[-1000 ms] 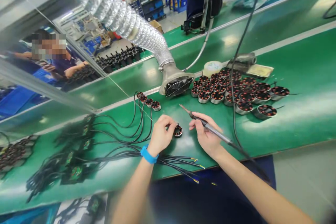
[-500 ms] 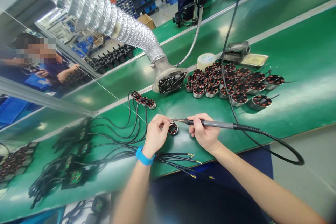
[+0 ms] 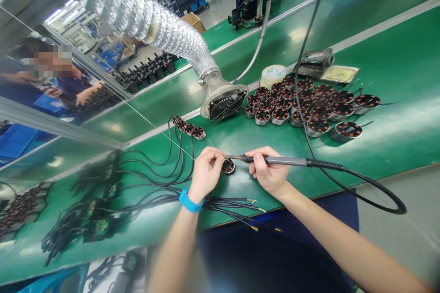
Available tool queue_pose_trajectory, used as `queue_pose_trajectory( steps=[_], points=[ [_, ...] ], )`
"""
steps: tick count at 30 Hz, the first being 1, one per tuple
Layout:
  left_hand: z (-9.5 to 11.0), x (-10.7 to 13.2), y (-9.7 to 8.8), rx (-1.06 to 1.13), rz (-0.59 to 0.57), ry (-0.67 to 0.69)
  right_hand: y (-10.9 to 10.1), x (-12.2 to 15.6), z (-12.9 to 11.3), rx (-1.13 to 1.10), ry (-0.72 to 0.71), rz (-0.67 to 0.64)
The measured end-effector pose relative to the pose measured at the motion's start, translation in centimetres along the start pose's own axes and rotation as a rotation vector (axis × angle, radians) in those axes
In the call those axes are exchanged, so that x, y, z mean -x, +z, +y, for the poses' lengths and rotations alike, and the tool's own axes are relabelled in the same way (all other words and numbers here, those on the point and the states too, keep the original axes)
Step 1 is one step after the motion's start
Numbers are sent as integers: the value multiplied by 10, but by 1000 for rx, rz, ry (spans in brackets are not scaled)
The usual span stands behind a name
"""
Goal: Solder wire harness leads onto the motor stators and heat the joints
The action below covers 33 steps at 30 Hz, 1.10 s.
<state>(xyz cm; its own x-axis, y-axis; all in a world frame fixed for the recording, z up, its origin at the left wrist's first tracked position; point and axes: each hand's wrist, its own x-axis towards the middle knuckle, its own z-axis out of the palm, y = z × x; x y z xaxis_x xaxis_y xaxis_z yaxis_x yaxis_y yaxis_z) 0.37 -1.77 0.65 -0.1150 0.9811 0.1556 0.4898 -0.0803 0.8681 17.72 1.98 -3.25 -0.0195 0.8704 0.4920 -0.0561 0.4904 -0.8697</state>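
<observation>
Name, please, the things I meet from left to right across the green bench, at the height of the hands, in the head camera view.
Black motor wires → left hand → motor stator → right hand → soldering iron → black iron cord

Brightly lit from overhead, with pale glare streaked across the green bench (image 3: 388,146) and only faint, soft shadows. Stretched and bowed toward the edges by wide-angle distortion, with the silver duct (image 3: 113,4) warped at top left. Seen sharpest near the middle, yet smeared and out of focus along the bottom left corner.
</observation>
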Motion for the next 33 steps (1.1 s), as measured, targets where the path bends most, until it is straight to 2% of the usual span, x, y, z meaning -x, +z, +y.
queue_pose_trajectory(
  steps=[10, 16, 21, 27, 33],
  points=[
    [-4, -1, 0, -12, -9, 5, 0, 0, 1, -35, -43, 3],
    [-2, -2, 0, 18, -2, 6, 1, -2, 0, -86, -45, 107],
    [-1, -2, 1, 39, -4, -6, 1, 0, 1, -83, -45, 99],
    [-1, -2, 1, 52, -8, -15, -2, 0, 3, 81, -81, -3],
    [-5, -2, 1, 21, -18, -2, 3, -5, 6, 239, -281, -185]
  ],
)
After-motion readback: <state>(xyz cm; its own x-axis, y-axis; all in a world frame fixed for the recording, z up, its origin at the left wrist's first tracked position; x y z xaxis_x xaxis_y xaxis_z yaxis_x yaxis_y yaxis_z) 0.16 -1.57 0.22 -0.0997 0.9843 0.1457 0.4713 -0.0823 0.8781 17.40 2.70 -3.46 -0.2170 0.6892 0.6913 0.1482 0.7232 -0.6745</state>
